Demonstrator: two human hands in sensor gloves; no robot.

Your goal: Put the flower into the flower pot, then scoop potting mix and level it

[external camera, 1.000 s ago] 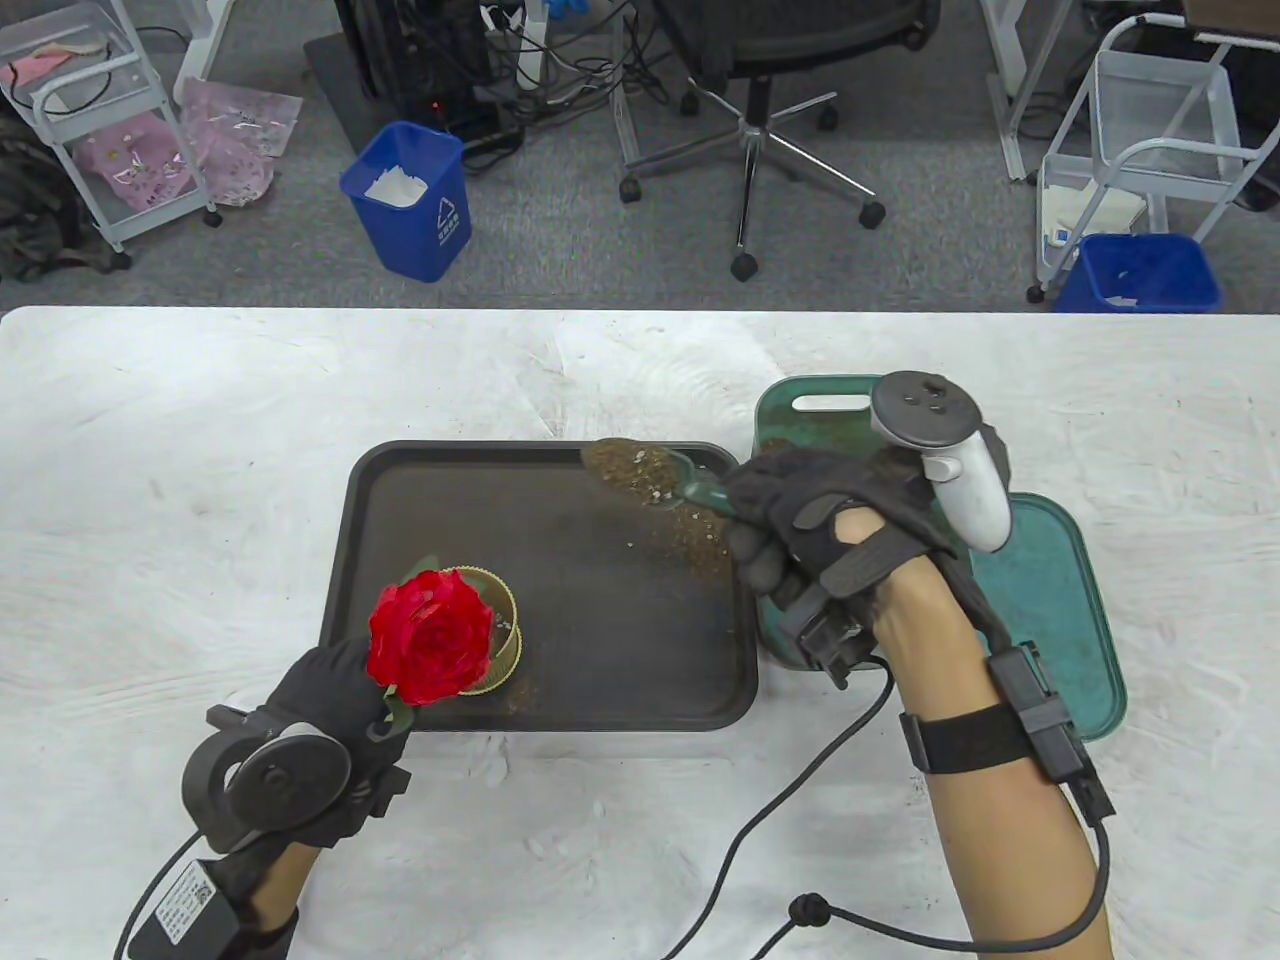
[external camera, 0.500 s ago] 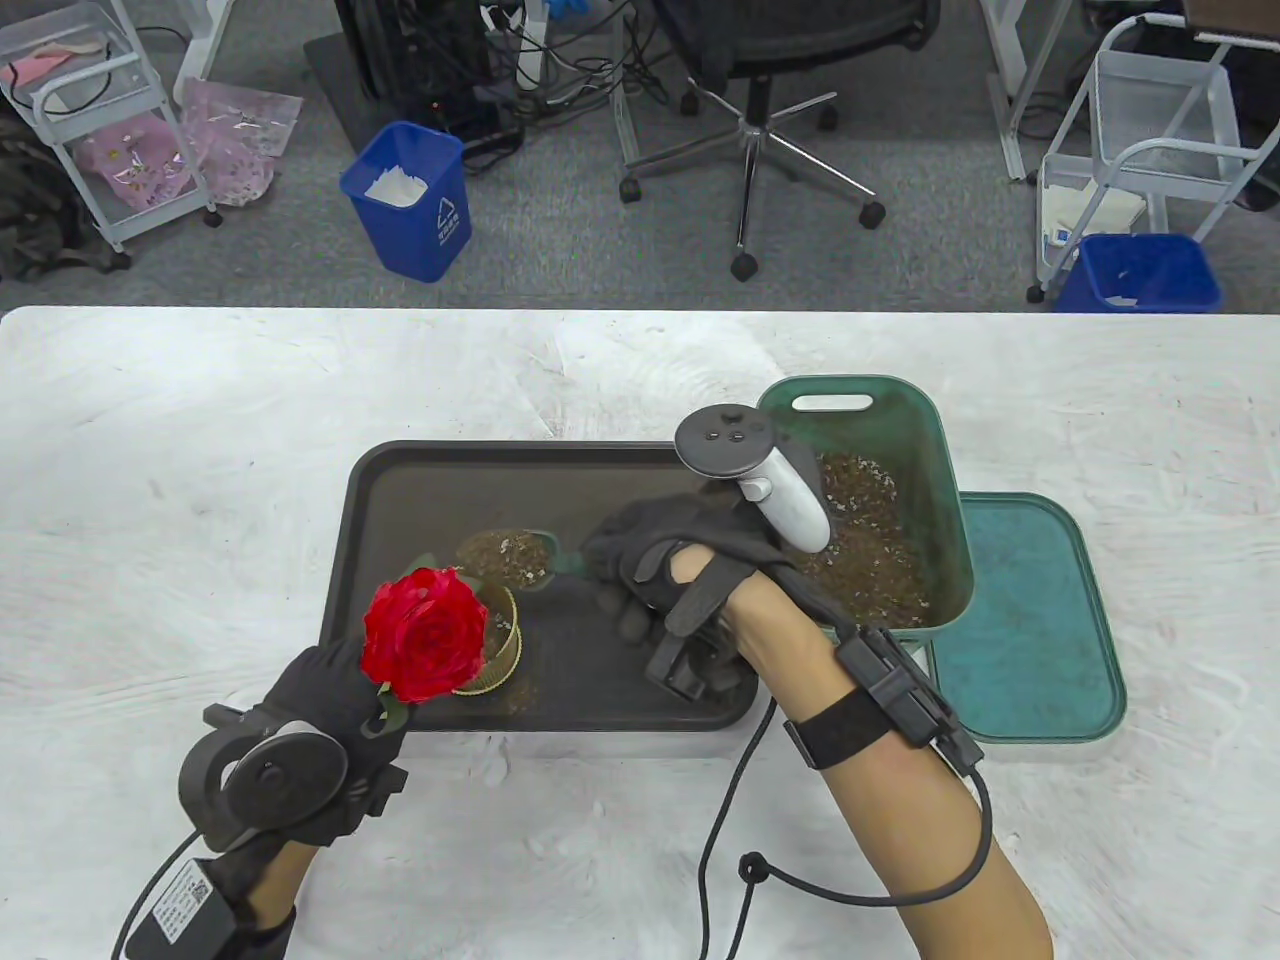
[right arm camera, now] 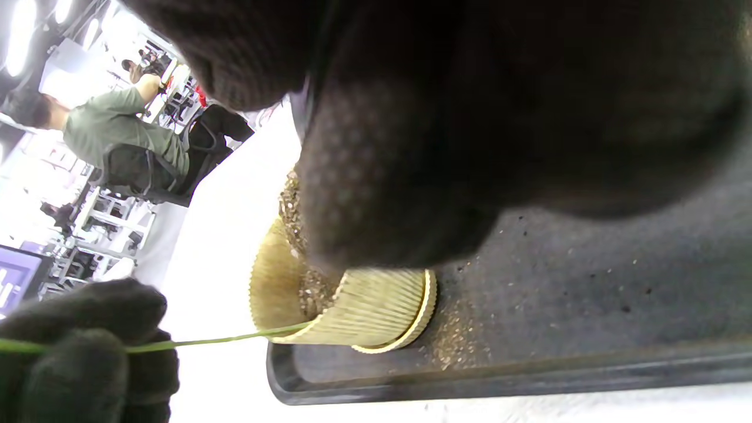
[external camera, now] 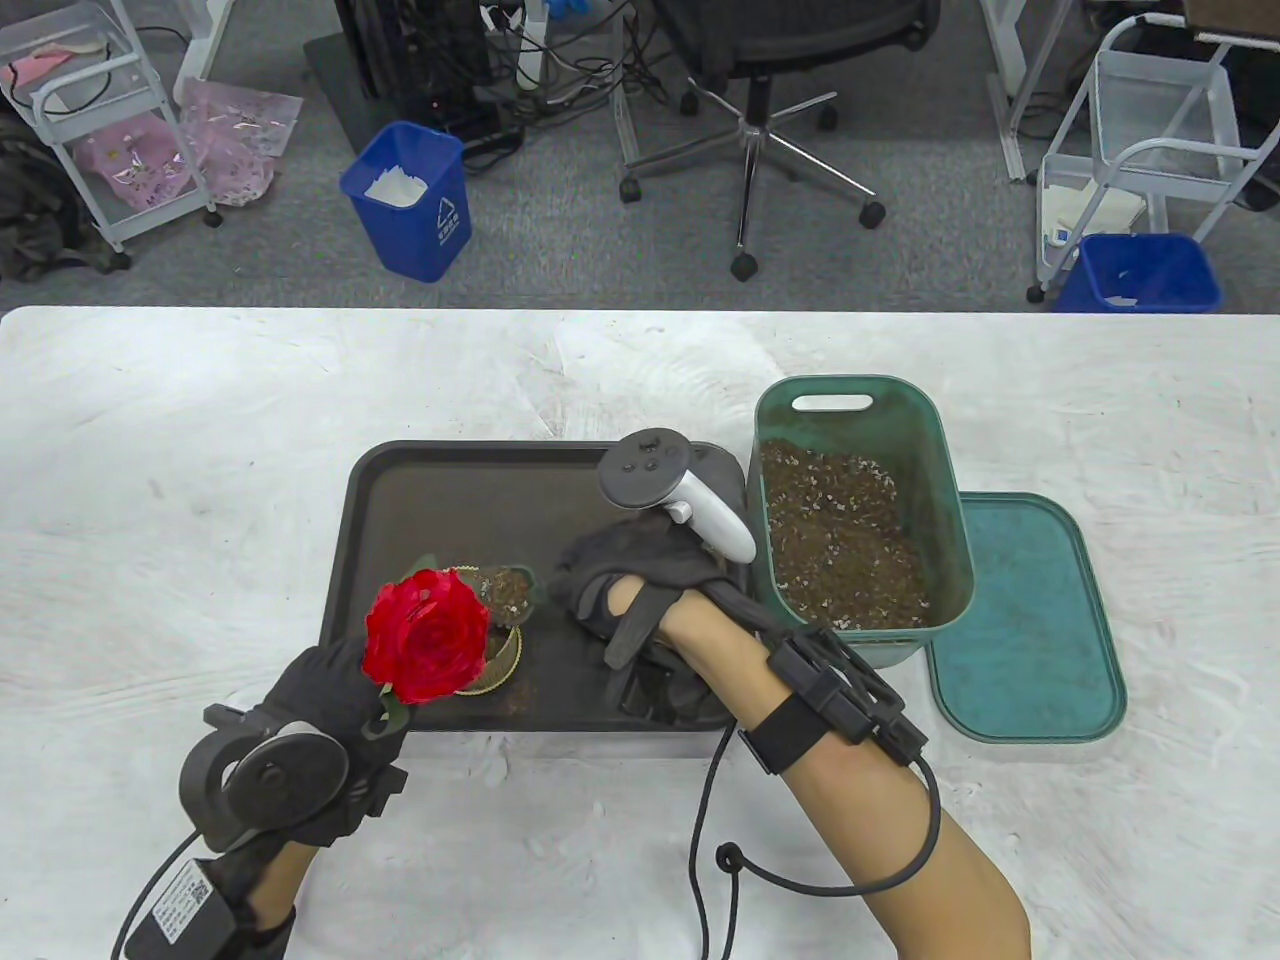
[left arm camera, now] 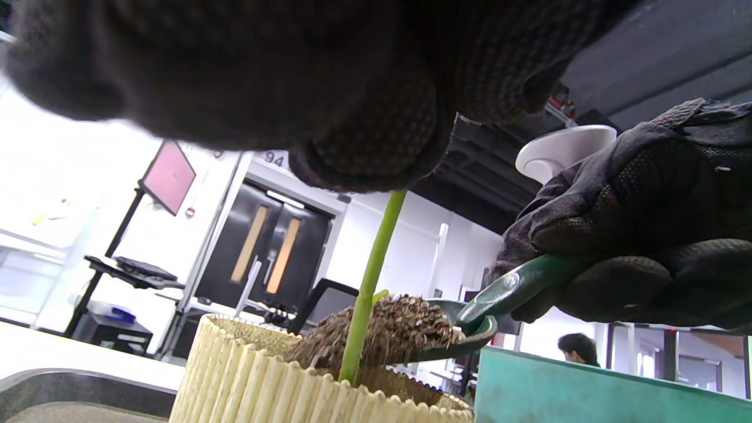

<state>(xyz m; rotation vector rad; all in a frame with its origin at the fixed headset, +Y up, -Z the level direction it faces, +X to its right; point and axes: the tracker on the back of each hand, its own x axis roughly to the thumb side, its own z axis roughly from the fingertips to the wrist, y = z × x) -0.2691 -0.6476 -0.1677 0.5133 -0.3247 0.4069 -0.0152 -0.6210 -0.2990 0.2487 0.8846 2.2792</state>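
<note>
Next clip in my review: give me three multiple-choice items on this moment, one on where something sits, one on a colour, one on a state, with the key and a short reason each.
1. Where does the flower pot stand?
A. on the dark tray
B. inside the green tub
C. on the teal lid

2. What colour is the flower?
A. yellow
B. red
C. white

3. What state is the scoop in?
A. empty, lying on the table
B. loaded with potting mix, over the pot
C. buried in the tub

Key:
1 A, the table view shows the pot on the tray's near left part.
2 B, the bloom is red; the left hand pinches its green stem.
3 B, the left wrist view shows the right hand gripping the scoop's handle, mix heaped on it above the pot's rim.
</note>
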